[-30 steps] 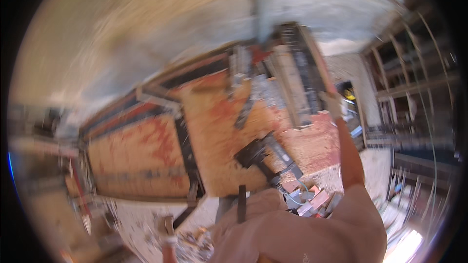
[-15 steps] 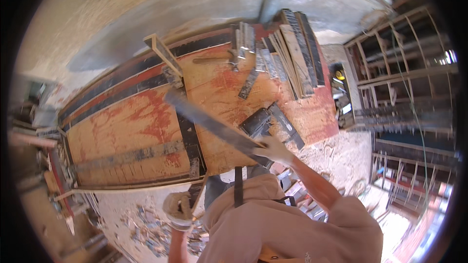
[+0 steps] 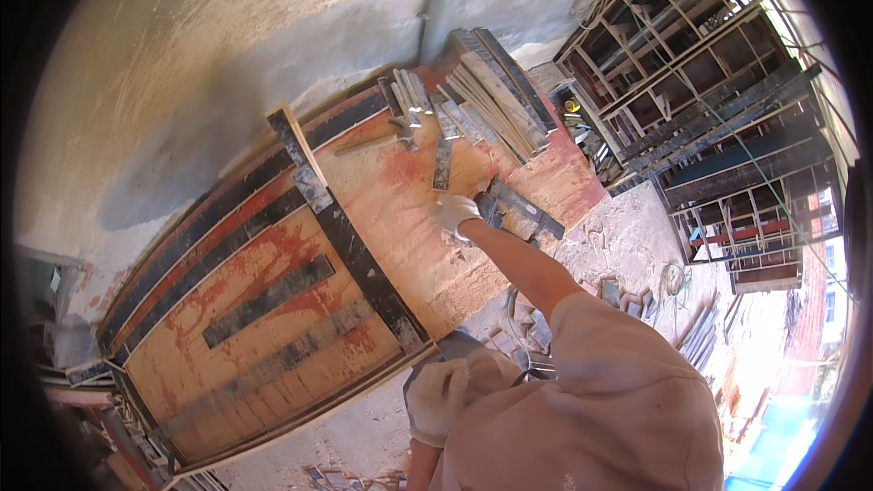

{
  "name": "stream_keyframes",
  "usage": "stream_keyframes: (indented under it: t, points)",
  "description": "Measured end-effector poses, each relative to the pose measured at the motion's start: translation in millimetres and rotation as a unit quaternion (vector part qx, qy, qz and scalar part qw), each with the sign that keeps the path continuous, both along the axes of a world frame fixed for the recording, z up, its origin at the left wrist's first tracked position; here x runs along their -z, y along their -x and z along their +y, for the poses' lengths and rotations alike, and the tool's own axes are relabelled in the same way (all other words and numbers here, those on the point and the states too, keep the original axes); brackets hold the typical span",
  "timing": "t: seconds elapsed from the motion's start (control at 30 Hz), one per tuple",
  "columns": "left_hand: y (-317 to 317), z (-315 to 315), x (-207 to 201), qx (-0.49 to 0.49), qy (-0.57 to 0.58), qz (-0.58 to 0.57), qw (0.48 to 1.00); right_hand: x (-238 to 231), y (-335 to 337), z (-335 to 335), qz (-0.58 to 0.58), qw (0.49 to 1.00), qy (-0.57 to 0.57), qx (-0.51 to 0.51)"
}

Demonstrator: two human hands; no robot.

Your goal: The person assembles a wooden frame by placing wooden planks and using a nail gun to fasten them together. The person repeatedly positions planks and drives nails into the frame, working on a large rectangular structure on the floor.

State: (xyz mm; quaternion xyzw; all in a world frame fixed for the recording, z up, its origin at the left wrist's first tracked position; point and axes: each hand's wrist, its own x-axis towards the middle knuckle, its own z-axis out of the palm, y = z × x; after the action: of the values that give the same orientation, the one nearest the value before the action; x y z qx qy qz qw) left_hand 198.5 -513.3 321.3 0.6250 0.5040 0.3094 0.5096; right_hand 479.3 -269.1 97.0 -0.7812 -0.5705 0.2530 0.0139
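1. Head view is showing me the gloved right hand (image 3: 455,215) hovering just left of a dark power tool (image 3: 521,209) that is lying on the bench (image 3: 391,218); I cannot tell whether they are touching.
2. Its fingers are blurring together, so I cannot tell their spread.
3. Near the body, the gloved left hand (image 3: 438,398) is seemingly curling its fingers; I cannot tell whether it is holding anything.
4. A dark strip (image 3: 269,300) is lying on the framed panel (image 3: 291,236), further left.
5. I am judging this step a reach toward the tool; gripping it would be calling for fingers around its handle.
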Motion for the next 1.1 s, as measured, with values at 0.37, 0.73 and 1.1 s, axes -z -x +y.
stream_keyframes:
  t: [0.37, 0.73, 1.1]
  points:
    - [9, 19, 1, 0.061, 0.113, 0.025, 0.991, 48, -148, 109, -0.196, 0.974, 0.011, 0.116]
    - [1, 56, -49, 0.074, -0.017, 0.101, 0.992, 49, -191, 120, -0.171, 0.983, -0.038, 0.058]
    - [6, 16, -6, 0.014, 0.025, 0.036, 0.999, 5, 129, 13, 0.101, 0.945, -0.156, -0.269]
